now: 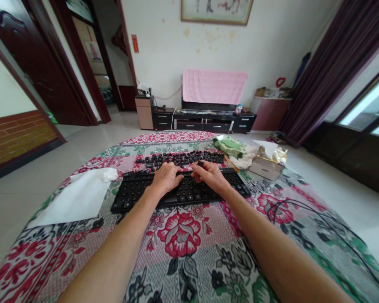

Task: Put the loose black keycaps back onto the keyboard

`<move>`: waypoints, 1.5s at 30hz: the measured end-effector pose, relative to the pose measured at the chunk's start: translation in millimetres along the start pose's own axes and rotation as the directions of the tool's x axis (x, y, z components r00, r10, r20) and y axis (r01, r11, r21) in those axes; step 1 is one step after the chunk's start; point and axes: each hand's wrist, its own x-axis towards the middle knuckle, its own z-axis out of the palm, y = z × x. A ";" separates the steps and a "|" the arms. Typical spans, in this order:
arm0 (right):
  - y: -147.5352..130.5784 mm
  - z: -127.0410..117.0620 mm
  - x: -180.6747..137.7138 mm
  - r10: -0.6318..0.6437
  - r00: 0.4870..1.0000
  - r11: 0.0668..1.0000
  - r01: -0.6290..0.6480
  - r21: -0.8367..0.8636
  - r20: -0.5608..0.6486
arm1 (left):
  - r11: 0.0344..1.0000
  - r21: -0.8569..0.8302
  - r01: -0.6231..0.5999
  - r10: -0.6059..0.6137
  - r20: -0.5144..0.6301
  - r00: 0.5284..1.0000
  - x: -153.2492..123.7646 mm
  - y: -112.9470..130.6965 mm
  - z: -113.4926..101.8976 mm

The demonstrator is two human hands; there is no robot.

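A black keyboard (135, 193) lies across a table covered with a floral cloth (183, 248). Many of its keycaps are off; several loose black keycaps (180, 158) lie in a pile just behind it. My left hand (166, 177) rests on the middle of the keyboard with its fingers curled down onto it. My right hand (210, 174) sits beside it, fingers pinched around a small dark keycap (201, 164) with a thin tool below it.
A white cloth (74, 198) lies left of the keyboard. A cardboard box (265, 167), a green bag (230, 145) and crumpled paper sit at the far right of the table. A black cable (303, 212) loops at the right edge. Beyond are a TV stand and doorways.
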 end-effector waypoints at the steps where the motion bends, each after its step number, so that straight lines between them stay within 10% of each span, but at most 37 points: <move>1: -4.6 -3.3 -1.8 0.004 1.000 1.000 -0.004 -0.019 0.000 | 1.000 -0.009 0.001 -0.001 -0.001 1.000 -0.3 -0.2 0.7; 11: -4.0 -10.1 -28.0 -0.075 0.989 0.933 0.025 -0.360 -0.124 | 1.000 -0.023 0.002 -0.002 -0.005 1.000 0.7 -0.9 2.1; 22: -1.8 14.9 -40.6 -0.333 0.860 0.745 -0.011 -0.667 -0.387 | 1.000 0.013 0.020 -0.020 0.006 1.000 -0.1 -0.1 1.9; 45: 10.7 23.6 -55.8 -0.581 0.779 0.552 0.164 -0.818 -0.236 | 0.999 -0.017 0.032 -0.032 0.002 0.999 -0.3 1.4 2.2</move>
